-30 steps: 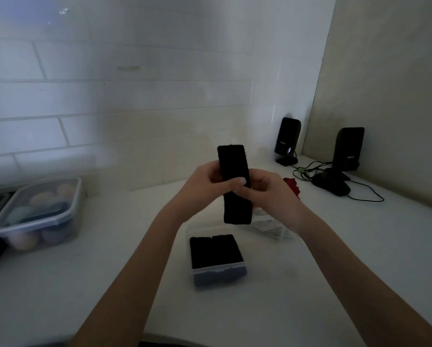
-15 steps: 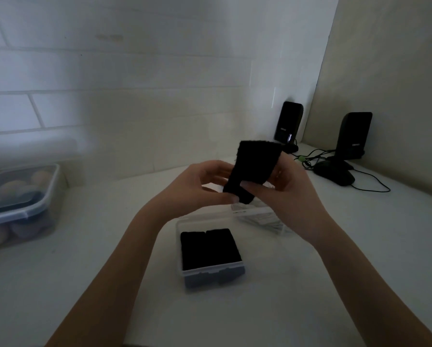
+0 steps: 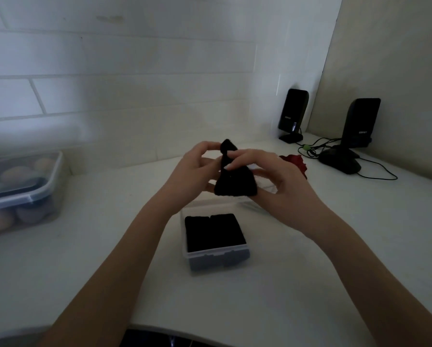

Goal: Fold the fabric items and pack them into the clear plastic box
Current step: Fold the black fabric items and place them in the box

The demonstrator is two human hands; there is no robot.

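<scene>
A black fabric piece (image 3: pixel 235 180) hangs in the air above the white counter, bent over on itself. My left hand (image 3: pixel 192 171) pinches its upper end from the left. My right hand (image 3: pixel 275 181) holds it from the right, with a finger laid across the fold. Below them stands the small clear plastic box (image 3: pixel 218 259), open, with two folded black pieces (image 3: pixel 215 232) lying side by side inside. A red fabric item (image 3: pixel 296 162) lies on the counter behind my right hand, partly hidden.
A lidded clear container (image 3: pixel 22 194) of rounded pastel objects stands at the left. Two black speakers (image 3: pixel 293 115) (image 3: pixel 360 123), a black mouse (image 3: pixel 340 162) and cables sit at the back right corner. A clear lid (image 3: pixel 262 191) lies behind the box.
The black piece went from a long upright strip to bent over between my hands. Both hands have shifted slightly lower, and the camera view has tilted down.
</scene>
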